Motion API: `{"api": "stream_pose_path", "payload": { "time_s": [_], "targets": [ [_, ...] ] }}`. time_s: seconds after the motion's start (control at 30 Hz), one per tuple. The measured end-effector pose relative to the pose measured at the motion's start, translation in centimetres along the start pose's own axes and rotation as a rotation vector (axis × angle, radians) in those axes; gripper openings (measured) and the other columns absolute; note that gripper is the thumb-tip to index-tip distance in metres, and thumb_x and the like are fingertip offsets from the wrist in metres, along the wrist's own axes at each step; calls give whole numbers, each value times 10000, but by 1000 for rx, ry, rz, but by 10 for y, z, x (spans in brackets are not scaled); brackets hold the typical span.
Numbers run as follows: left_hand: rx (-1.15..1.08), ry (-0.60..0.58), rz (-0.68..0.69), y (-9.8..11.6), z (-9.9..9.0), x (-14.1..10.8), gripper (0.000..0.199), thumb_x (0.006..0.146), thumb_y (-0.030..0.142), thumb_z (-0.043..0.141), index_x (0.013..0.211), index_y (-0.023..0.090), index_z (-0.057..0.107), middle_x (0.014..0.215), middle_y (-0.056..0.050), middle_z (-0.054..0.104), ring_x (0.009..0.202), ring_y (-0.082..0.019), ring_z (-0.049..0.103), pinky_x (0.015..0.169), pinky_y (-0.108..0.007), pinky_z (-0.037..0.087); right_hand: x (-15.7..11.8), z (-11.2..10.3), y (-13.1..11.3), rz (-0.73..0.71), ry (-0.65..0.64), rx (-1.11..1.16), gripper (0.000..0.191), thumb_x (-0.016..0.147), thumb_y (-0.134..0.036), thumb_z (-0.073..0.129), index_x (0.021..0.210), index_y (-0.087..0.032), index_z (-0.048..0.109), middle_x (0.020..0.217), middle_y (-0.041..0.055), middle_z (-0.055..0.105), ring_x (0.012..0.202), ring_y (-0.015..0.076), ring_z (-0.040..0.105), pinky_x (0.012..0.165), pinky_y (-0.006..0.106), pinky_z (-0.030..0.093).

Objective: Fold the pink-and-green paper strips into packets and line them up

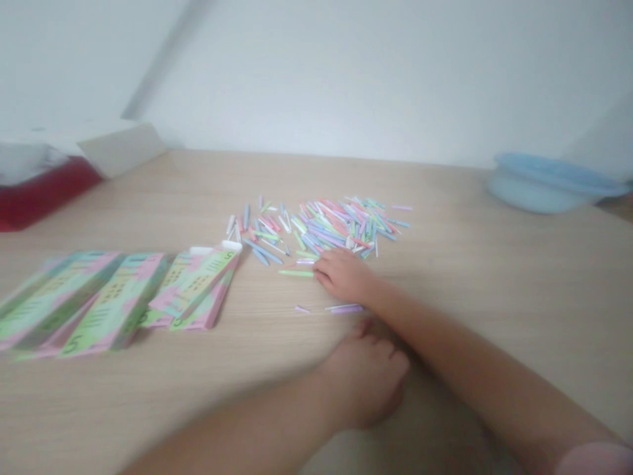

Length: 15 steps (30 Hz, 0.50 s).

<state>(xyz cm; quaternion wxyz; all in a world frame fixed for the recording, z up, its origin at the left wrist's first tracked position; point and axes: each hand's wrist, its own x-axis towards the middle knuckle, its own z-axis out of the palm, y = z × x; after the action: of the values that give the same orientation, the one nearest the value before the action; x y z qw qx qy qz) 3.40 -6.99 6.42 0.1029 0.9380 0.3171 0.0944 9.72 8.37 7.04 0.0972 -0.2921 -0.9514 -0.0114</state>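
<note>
Pale wood surface under both arms. My left grip is nearest, blurred and loosely curled, nothing visible in it. 2 lilac sticks lie just beyond. My right grip is half closed, touching the edge of the pastel paper sticks; can't tell if it holds any. Green-and-pink printed packets sit left, a blue plastic bowl far right, a red box far left.

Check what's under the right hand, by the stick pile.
The right hand sits on the wooden table beside the stick pile. A green stick and a lilac stick run to its fingers. What's under the palm is covered.
</note>
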Motion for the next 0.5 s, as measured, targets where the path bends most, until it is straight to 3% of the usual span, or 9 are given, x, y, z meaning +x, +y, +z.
{"api": "stream_pose_path", "payload": {
  "time_s": [0.2,0.33,0.5],
  "targets": [
    [-12,20,4,-1,2,0,239,945,359,579,987,145,677,935,-76,721,914,-245,692,1157,-538,376,10,-1,1,83,-24,-33,225,1042,-216,464,1113,-172,673,1107,107,650,1041,240,591,877,340,384],
    [8,38,16,-2,5,0,207,937,315,574,965,139,680,881,-73,717,854,-235,687,1146,-531,381,21,-7,4,57,-102,-44,234,1049,-262,479,1067,-185,699,1085,99,659,1022,238,605,837,333,384],
    [-9,65,42,-4,8,0,184,898,271,599,999,134,668,901,-79,717,874,-236,682,1146,-516,379,33,-15,4,20,-173,-72,238,1041,-295,511,1146,-211,706,1120,96,684,1073,254,619,869,343,395]
  ]
}}
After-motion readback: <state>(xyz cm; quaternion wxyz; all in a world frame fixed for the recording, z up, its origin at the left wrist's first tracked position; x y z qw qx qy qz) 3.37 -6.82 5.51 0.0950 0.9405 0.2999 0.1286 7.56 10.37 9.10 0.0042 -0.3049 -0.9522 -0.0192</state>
